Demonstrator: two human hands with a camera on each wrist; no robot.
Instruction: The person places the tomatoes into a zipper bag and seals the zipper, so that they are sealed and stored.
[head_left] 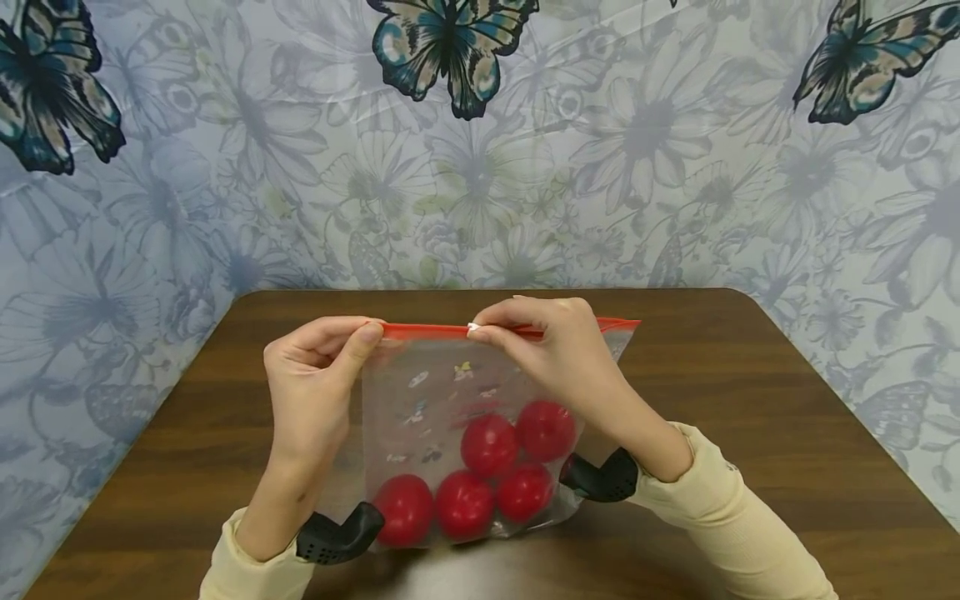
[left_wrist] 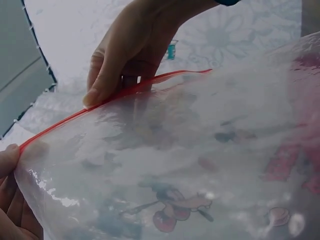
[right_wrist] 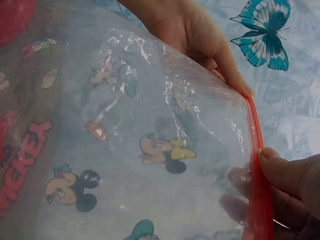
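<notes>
A clear zipper bag (head_left: 420,392) with cartoon prints and a red zip strip (head_left: 423,332) is held up above the table. Several red balls (head_left: 465,504) lie in its lower part. At the bag's top left corner, my left hand (head_left: 311,392) pinches the strip between thumb and forefinger. My right hand (head_left: 566,358) pinches the strip near its middle, where a small white slider (head_left: 472,328) shows at the fingertips. Right of that hand, the strip's edges look parted. The right wrist view shows my right thumb (right_wrist: 282,167) pressed on the red strip.
The brown wooden table (head_left: 187,517) has rounded far corners. Behind it hangs a floral cloth (head_left: 480,183) with printed butterflies. Black wrist cameras (head_left: 341,533) sit on both wrists, close to the bag's lower sides.
</notes>
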